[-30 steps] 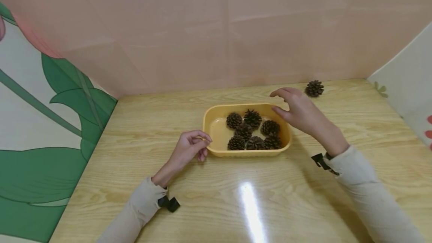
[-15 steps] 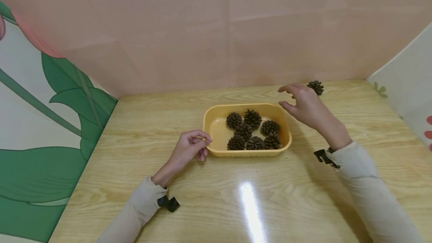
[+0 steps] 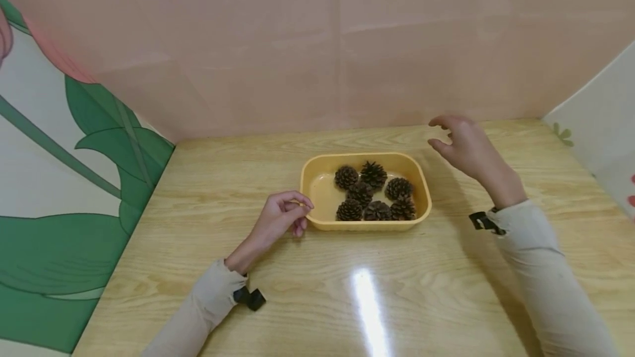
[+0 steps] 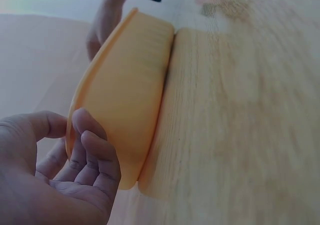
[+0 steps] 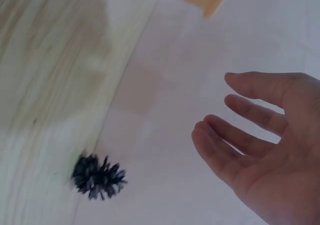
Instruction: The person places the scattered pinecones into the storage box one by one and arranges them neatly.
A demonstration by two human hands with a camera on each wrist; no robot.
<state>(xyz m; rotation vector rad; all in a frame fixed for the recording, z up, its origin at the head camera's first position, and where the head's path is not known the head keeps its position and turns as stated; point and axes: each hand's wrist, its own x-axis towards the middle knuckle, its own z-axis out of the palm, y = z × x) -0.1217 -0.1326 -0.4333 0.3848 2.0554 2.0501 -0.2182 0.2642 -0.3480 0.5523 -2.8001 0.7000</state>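
A yellow plastic tub [image 3: 367, 226] with several brown pine cones [image 3: 359, 194] inside stands on the table. At its near left corner, the left hand [image 3: 278, 219] pinches the rim; the left wrist view shows fingers [image 4: 92, 127] on the tub's outer side. To the right of the tub and beyond it, the right hand [image 3: 468, 150] is raised over the table with relaxed, slightly bent fingers and nothing in them. One loose pine cone [image 5: 97, 176] lies near the table's back edge, below those fingers in the right wrist view. The right hand hides it from the head view.
The wood-grain table [image 3: 317, 296] ends at a pinkish sheet-covered wall [image 3: 327, 59] at the back. A panel with green leaves [image 3: 49, 269] borders the left side, and a white panel [image 3: 605, 120] the right.
The right hand has moved right and back, away from the tub, and now covers the loose pine cone in the head view. The left hand keeps its place on the rim.
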